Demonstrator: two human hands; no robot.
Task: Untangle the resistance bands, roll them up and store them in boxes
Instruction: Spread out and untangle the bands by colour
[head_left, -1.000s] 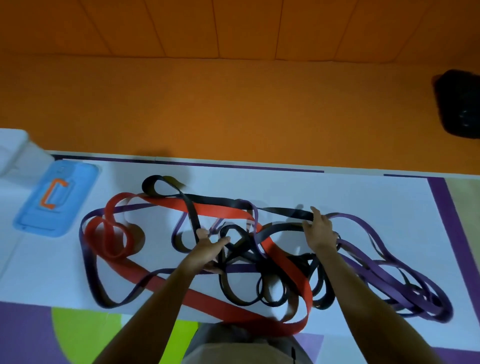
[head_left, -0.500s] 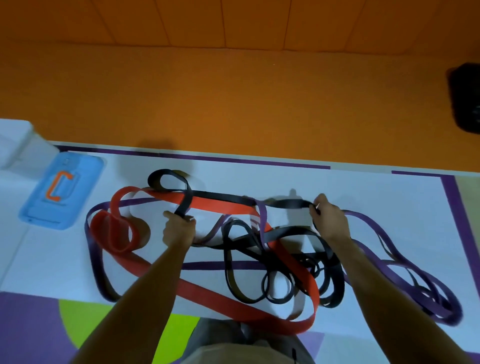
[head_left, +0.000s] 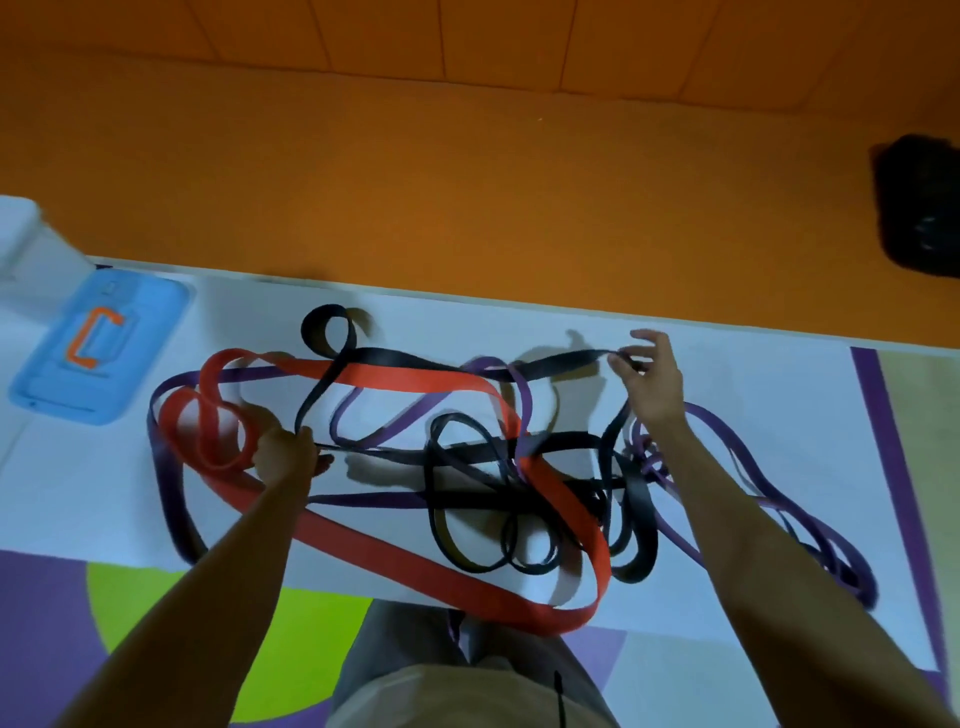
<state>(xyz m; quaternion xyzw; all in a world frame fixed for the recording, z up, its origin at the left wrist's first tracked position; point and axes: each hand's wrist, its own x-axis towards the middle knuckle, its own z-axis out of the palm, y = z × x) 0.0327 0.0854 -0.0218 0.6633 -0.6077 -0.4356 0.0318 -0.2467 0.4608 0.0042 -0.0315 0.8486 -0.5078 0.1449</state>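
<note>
A tangle of resistance bands lies on a white mat (head_left: 727, 358). A wide red band (head_left: 415, 384) loops from the left across the middle to the near edge. Black bands (head_left: 467, 499) knot in the centre, one looping at the far left (head_left: 327, 332). Thin purple bands (head_left: 753, 447) trail to the right. My left hand (head_left: 285, 454) grips a black band strand at the left of the knot. My right hand (head_left: 649, 379) pinches the far end of a black band with thumb and forefinger, the other fingers spread.
A blue box lid with an orange mark (head_left: 98, 348) lies at the far left on the mat. A white box (head_left: 21, 234) stands behind it. A black object (head_left: 919, 202) sits on the orange floor at the right. My legs (head_left: 467, 675) are at the near edge.
My left hand has slid left and nearer along the black strand. My right hand has moved right, stretching the black band's far end, and its fingers have spread.
</note>
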